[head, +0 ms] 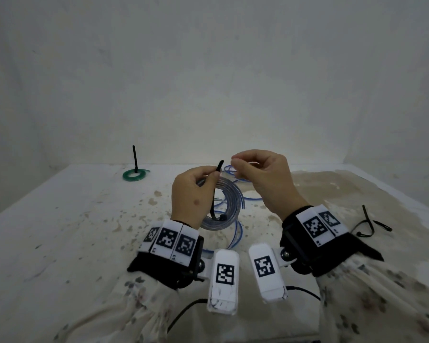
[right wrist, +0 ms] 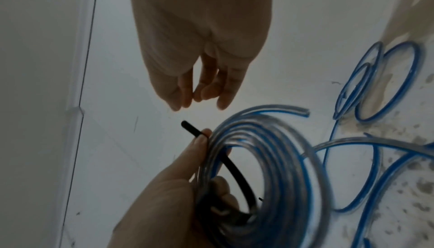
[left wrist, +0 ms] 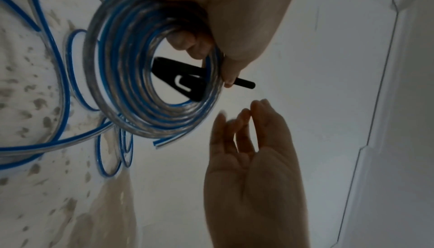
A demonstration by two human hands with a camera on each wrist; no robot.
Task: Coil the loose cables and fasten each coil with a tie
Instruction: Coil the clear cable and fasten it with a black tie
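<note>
My left hand point(head: 209, 177) grips a coil of clear, blue-striped cable point(head: 229, 194) upright above the table and pinches a black tie point(head: 219, 167) against it. The tie runs through the coil's hole, its tip poking up past my thumb. In the left wrist view the coil point(left wrist: 122, 66) hangs from the fingers, and the tie's end point(left wrist: 244, 83) sticks out. My right hand point(head: 235, 164) hovers just right of the tie's tip, fingers relaxed and holding nothing. The right wrist view shows its fingertips point(right wrist: 199, 94) a short way above the tie tip point(right wrist: 191, 128).
More loose blue cable point(head: 239, 233) loops over the stained white table point(head: 72, 231) under and behind the hands. A green coil point(head: 134, 175) with an upright black tie point(head: 134, 158) lies at the far left. Spare black ties point(head: 368, 224) lie at the right.
</note>
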